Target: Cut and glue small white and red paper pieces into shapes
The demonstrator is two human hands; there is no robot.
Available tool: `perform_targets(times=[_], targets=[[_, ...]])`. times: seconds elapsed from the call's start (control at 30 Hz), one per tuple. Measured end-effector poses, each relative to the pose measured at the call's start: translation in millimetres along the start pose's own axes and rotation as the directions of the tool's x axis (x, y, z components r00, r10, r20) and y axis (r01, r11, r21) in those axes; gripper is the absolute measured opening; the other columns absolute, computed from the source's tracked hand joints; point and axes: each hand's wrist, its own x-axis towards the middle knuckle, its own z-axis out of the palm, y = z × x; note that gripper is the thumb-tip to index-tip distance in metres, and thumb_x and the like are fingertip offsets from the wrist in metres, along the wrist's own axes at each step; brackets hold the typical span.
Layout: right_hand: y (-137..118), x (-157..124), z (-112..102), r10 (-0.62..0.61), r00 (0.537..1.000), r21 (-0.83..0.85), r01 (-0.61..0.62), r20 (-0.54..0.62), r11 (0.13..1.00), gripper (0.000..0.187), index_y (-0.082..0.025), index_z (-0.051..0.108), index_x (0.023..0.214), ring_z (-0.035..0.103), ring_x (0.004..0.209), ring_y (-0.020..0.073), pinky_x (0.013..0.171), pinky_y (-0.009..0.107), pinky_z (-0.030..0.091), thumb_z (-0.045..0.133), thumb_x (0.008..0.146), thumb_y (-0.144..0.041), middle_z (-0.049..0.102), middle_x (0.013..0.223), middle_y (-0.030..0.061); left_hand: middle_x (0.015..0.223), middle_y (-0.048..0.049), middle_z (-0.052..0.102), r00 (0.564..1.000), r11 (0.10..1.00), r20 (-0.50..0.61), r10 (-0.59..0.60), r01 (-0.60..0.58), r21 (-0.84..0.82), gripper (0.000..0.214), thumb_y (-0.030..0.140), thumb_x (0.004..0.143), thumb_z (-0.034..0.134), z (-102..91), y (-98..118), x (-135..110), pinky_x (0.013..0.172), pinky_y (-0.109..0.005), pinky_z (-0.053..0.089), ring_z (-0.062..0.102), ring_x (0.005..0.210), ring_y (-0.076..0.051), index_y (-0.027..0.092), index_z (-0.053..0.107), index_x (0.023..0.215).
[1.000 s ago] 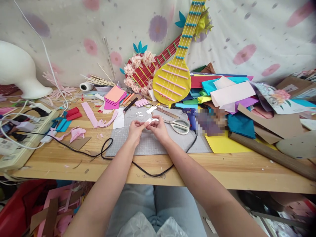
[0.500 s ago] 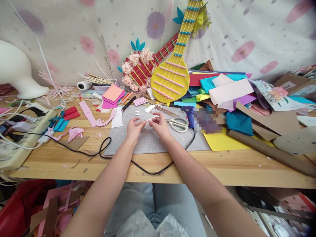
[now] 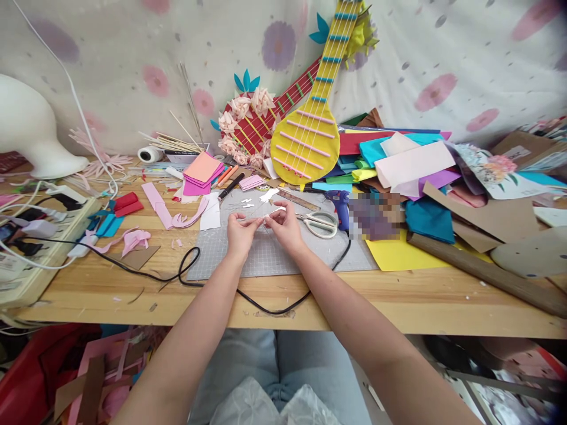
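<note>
In the head view, your left hand (image 3: 240, 237) and right hand (image 3: 287, 229) pinch a small white piece (image 3: 273, 212) above the gray mat (image 3: 262, 258). You seem to be shaping it; that calls for light, steady fingertips.

- I see everything through one head-worn camera, set above and back from the grip, looking forward and down.
- The left hand (image 3: 240, 234) and right hand (image 3: 286, 226) meet near the middle of my view.
- Closest to my lens, below the grip, come the forearms (image 3: 199, 330) and legs (image 3: 248, 366).
- Beyond the grip, I face a flowered cloth (image 3: 398, 47).
- My view spreads wide, from a white head form (image 3: 26, 130) well left of the grip to a brown tube (image 3: 487, 274) well right.
</note>
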Motion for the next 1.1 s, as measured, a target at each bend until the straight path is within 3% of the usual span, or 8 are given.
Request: perform_targets(times=[0.27,0.47,0.63,0.73,0.83,1.0,1.1], targets=[[0.9,0.7,2.0,0.018,1.000,0.073,-0.019,0.010,0.997,0.042,-0.023,0.037,0.098,0.057,0.056,0.0097,0.063,0.029,0.049,0.061,0.064,-0.028,0.052,0.065,-0.0087,0.059,0.0049,0.063,1.000,0.988,0.004,-0.025,0.025,-0.150,0.050,0.014,0.054,0.072,3.6,0.8,1.2,0.072,-0.028,0.041,0.061,0.056,-0.012,0.022,0.027,0.077],[1.8,0.1,3.0,0.033,0.999,0.098,-0.037,0.040,0.994,0.044,-0.024,0.035,0.099,0.060,0.062,0.0119,0.067,0.032,0.049,0.059,0.063,-0.023,0.054,0.069,-0.0078,0.053,0.0103,0.054,0.999,0.986,-0.020,-0.030,0.027,-0.164,0.051,0.016,0.051,0.072,3.2,-3.3,4.2,0.069,-0.026,0.040,0.058,0.054,-0.011,0.022,0.027,0.074],[0.8,-0.4,2.3,0.102,0.995,0.010,-0.102,-0.018,0.995,0.048,-0.023,0.036,0.098,0.056,0.062,0.0107,0.067,0.031,0.047,0.062,0.057,-0.019,0.054,0.072,-0.0067,0.055,0.0096,0.054,0.998,0.971,-0.015,-0.056,0.050,-0.235,0.053,0.019,0.048,0.075,3.2,-4.0,4.8,0.067,-0.024,0.037,0.054,0.054,-0.008,0.021,0.028,0.072],[0.9,-1.1,3.0,0.169,0.985,0.035,-0.170,0.030,0.985,0.051,-0.023,0.037,0.097,0.056,0.063,0.0105,0.067,0.030,0.047,0.066,0.055,-0.021,0.054,0.072,-0.0064,0.054,0.0101,0.052,0.997,0.948,0.035,-0.069,0.077,-0.308,0.055,0.020,0.045,0.076,4.2,-1.5,4.0,0.065,-0.023,0.037,0.053,0.053,-0.008,0.021,0.028,0.071],[0.8,-2.3,5.0,0.158,0.985,0.073,-0.163,0.070,0.984,0.051,-0.022,0.038,0.097,0.056,0.063,0.0104,0.067,0.029,0.046,0.067,0.055,-0.023,0.055,0.068,-0.0074,0.052,0.0110,0.050,0.995,0.928,0.078,-0.068,0.092,-0.361,0.055,0.020,0.044,0.077,4.8,0.9,3.1,0.063,-0.023,0.037,0.052,0.050,-0.007,0.021,0.028,0.069],[-1.2,-2.9,6.6,0.126,0.991,0.110,-0.130,0.043,0.985,0.047,-0.023,0.037,0.095,0.057,0.057,0.0104,0.065,0.029,0.047,0.066,0.057,-0.024,0.056,0.060,-0.0098,0.053,0.0101,0.050,0.995,0.918,0.081,-0.053,0.081,-0.389,0.053,0.020,0.044,0.077,5.3,0.2,3.0,0.063,-0.024,0.038,0.052,0.052,-0.007,0.020,0.031,0.070],[-0.9,-2.0,5.6,0.131,0.991,0.114,-0.132,0.017,0.985,0.046,-0.023,0.037,0.093,0.058,0.057,0.0109,0.064,0.030,0.048,0.066,0.057,-0.024,0.057,0.059,-0.0098,0.059,0.0064,0.055,0.993,0.925,0.082,-0.080,0.105,-0.366,0.043,0.027,0.051,0.075,5.6,0.8,2.6,0.064,-0.024,0.039,0.054,0.056,-0.007,0.019,0.039,0.073]])
